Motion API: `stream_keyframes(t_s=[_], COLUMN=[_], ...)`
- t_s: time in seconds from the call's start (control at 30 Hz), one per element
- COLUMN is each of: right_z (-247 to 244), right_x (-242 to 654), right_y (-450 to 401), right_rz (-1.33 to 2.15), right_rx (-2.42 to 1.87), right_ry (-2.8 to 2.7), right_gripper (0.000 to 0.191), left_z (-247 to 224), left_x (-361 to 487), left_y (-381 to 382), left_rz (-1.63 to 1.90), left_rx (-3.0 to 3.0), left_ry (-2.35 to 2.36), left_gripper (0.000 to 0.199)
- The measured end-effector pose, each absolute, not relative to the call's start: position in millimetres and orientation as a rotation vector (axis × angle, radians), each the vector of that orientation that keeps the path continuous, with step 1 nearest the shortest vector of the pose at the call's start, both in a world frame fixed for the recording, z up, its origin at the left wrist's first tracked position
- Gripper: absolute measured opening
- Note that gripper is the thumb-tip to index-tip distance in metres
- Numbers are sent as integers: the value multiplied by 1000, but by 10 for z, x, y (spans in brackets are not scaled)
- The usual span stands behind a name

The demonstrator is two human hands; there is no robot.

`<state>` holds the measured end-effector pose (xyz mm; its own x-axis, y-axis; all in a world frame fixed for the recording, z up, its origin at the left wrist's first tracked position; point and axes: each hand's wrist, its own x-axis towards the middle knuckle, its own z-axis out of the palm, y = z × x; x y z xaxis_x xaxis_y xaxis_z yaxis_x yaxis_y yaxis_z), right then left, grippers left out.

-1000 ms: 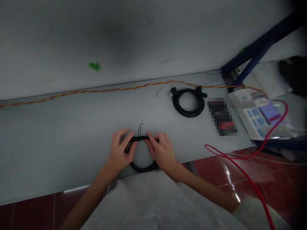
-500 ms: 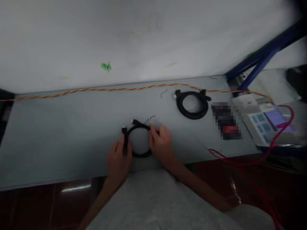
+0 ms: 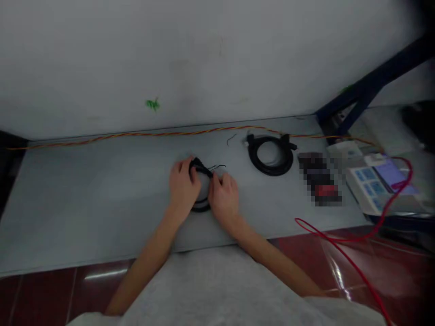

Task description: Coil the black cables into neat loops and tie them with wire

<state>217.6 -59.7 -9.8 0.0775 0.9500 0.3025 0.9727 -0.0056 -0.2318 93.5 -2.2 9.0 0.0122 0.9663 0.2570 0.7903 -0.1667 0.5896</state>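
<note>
Between my hands a black cable [image 3: 201, 208] lies coiled in a ring on the grey table [image 3: 102, 194]. My left hand [image 3: 184, 183] is closed on the far left of the coil, beside a dark plug end [image 3: 196, 161]. The fingers of my right hand [image 3: 223, 194] pinch the coil's right side. Thin dark tie wire [image 3: 217, 166] sticks out from the cable just beyond my right fingertips. Part of the ring is hidden behind both hands.
A second coiled black cable [image 3: 274, 172] lies to the right, with a loose wire piece [image 3: 230, 139] near it. A twisted red-yellow wire [image 3: 163, 134] runs along the back. Rightward are a blurred-out dark object [image 3: 317, 174], a pale device [image 3: 363, 192] and a red cord [image 3: 353, 239].
My left hand has moved from the coil's near left up to its far side. The upright plug end at left is now hidden. My right hand keeps its pinch.
</note>
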Motion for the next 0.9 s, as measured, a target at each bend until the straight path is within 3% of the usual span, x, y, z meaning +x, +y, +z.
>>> stream_keyframes(t_s=[0.33, 0.57, 0.9], right_z=[-38, 46, -40], right_x=[2156, 2255, 2580], right_y=[-555, -601, -791], right_rz=[27, 116, 231], right_rx=[-2070, -2060, -1733], right_ry=[-1881, -1877, -1858], right_gripper=[33, 32, 30], left_z=[98, 136, -30], left_x=[773, 462, 379], left_y=[-182, -843, -1017], left_rz=[863, 862, 944], left_rx=[2164, 2348, 2357], left_ry=[1474, 1687, 1545], left_gripper=[58, 59, 29])
